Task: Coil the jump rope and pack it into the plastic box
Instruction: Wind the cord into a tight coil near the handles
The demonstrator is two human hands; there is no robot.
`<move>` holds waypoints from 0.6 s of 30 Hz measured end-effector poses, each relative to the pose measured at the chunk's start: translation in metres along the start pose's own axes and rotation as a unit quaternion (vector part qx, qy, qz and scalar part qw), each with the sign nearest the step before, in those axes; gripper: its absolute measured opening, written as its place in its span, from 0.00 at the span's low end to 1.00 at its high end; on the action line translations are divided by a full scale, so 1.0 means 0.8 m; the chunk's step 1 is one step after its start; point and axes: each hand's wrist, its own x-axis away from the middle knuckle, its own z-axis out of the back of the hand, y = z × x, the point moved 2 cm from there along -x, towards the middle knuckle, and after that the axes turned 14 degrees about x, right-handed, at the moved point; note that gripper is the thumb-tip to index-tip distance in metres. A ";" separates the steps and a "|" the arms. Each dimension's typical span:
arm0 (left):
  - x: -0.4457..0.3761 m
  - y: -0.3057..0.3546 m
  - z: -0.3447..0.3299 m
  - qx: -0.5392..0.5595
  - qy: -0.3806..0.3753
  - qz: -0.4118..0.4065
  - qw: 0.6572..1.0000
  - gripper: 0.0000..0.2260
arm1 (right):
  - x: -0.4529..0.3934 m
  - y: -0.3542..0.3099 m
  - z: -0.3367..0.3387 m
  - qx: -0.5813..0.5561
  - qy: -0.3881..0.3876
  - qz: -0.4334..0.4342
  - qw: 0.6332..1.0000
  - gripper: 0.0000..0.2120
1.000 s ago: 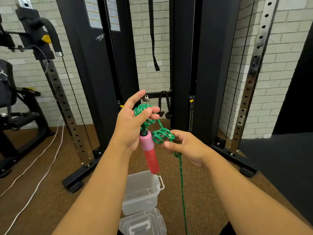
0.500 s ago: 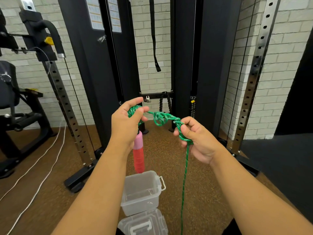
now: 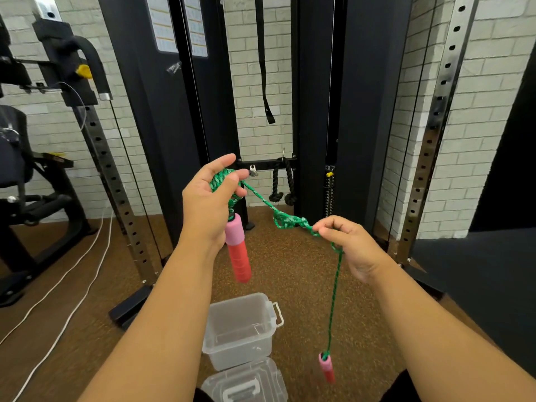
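Coiling is partway: left hand [image 3: 207, 204] grips a small bundle of green rope [image 3: 261, 200] with fingers curled round it, one pink handle [image 3: 237, 250] hanging below. Right hand [image 3: 348, 245] pinches the rope near a tangle [image 3: 287, 223]; from there the rest hangs straight down to the second handle [image 3: 327, 367]. Box [image 3: 240, 329] sits open and empty on the floor, lid [image 3: 246, 384] just beside it. Left, by my read: clear the tangle, wind the hanging length, pack, close.

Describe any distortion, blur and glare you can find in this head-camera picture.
Head view: wide-angle lens bows the perforated steel upright and stretches both forearms; the pink-and-red foam handle below the left hand is slightly motion-blurred; soft glare on the clear plastic box; lighting even, shadows faint.
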 end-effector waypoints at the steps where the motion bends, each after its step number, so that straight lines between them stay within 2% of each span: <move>1: 0.002 0.000 -0.004 0.001 -0.014 0.002 1.000 0.13 | -0.001 0.001 -0.003 0.019 -0.006 -0.007 1.000 0.07; 3: 0.003 0.003 -0.011 0.006 -0.035 0.001 0.999 0.13 | -0.003 0.003 -0.008 0.077 -0.031 -0.002 0.997 0.08; 9: 0.005 0.009 -0.018 0.003 -0.064 -0.005 0.998 0.13 | -0.004 0.006 -0.014 0.277 -0.064 0.040 0.958 0.02; 12: 0.007 0.007 -0.017 -0.002 -0.060 -0.003 0.998 0.13 | -0.001 0.008 -0.017 0.347 -0.042 0.072 0.934 0.02; 18: 0.011 0.002 -0.019 -0.004 -0.060 0.005 0.998 0.14 | 0.011 0.018 -0.022 0.457 0.056 0.149 0.875 0.11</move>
